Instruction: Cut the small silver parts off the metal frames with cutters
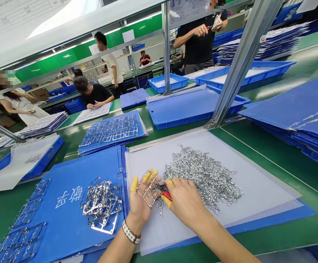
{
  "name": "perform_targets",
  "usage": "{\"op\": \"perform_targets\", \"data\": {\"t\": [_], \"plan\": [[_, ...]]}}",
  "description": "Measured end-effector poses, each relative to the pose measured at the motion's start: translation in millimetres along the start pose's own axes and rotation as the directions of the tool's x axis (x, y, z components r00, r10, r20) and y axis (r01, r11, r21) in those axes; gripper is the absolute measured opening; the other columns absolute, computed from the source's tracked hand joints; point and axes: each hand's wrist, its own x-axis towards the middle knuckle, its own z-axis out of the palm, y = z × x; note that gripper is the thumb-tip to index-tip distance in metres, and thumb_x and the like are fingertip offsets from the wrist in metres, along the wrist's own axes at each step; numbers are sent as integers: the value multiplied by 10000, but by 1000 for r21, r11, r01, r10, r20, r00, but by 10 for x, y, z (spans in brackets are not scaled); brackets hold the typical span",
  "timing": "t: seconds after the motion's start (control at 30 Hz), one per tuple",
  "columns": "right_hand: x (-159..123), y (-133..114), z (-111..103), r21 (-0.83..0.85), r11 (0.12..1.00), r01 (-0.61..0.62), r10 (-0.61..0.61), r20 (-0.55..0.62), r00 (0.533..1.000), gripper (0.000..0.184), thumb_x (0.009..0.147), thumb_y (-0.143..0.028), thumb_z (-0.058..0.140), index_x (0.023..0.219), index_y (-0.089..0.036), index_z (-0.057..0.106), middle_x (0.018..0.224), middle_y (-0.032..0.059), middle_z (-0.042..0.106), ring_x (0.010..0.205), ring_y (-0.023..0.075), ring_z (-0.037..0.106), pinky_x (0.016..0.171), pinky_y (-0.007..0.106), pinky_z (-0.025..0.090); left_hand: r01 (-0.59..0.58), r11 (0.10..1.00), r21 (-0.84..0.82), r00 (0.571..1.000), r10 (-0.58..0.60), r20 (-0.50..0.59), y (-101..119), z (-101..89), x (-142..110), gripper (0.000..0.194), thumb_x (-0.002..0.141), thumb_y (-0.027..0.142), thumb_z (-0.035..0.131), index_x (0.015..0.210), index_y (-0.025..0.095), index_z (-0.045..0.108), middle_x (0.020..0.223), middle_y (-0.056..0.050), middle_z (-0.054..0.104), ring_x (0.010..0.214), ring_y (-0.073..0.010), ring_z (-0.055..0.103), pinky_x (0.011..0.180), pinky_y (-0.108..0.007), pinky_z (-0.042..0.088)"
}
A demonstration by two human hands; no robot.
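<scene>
While my left hand [140, 204] is lying palm-up over a translucent plastic sheet [148, 157], my fingers are curling narrowly around a wire metal frame [149, 174] and pinching it against the palm. Yellow finger cots [134, 184] are covering several of those fingertips, and a beaded bracelet [131, 232] is circling my wrist. My right hand [185, 201] is closing around red-handled side cutters [167, 195], with its fingers folded tightly over the grips. The cutters' jaws are reaching toward the frame, but I cannot tell whether they are biting on it because my hands are partly hiding them.

Just beyond my hands, a heap of small silver metal clippings [203, 175] is spreading across the plastic sheet, with a few bits lying close to the frame. To my left, a tangled pile of similar frames [101, 202] is resting on a blue folder [65, 215] printed with white characters, and more frames are lying flat along its edge.

Farther along the green workbench [271, 226], a blue plastic tray [175, 124] is sitting ahead of me, and another blue folder stack [139, 124] is holding rows of frames. A thick stack of blue folders [293, 113] is lying to my right. Across the bench, a seated co-worker [93, 93] is bending over papers, while a standing co-worker [200, 40] is holding a metal piece up in both hands.
</scene>
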Motion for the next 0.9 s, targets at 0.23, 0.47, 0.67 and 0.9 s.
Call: {"op": "perform_targets", "data": {"t": [0.23,0.47,0.67,0.9], "plan": [[22,-18,-21,-29,999,14,-13,24,1000,154,852,-264,554,935,-164,637,861,97,648,817,261,604,678,360,394,-57,998,27,998,58,-33,-1,-16,5,481,867,499,439,1158,163,624,1345,-129,523,1135,-279,544,751,-335,496],[-92,-96,-54,32,998,46,-47,15,999,241,846,-322,557,1029,-179,626,945,92,656,916,278,564,754,390,373,-95,995,-15,993,94,-67,30,25,0,478,874,503,425,1120,156,642,1302,-133,558,1126,-279,551,772,-348,506],[-86,-198,-62,96,994,47,-52,50,997,251,854,-319,542,1050,-183,619,958,91,659,923,280,563,756,394,367,-127,991,36,988,130,-89,-7,29,5,484,861,517,439,1117,163,647,1322,-125,546,1143,-279,544,756,-314,499],[-78,-187,-57,100,994,52,-56,35,998,285,850,-343,557,1089,-198,614,975,92,660,946,277,572,772,384,364,-169,981,92,979,178,-102,-49,0,15,494,845,533,466,1137,175,641,1301,-120,564,1154,-272,529,726,-297,494]]}}
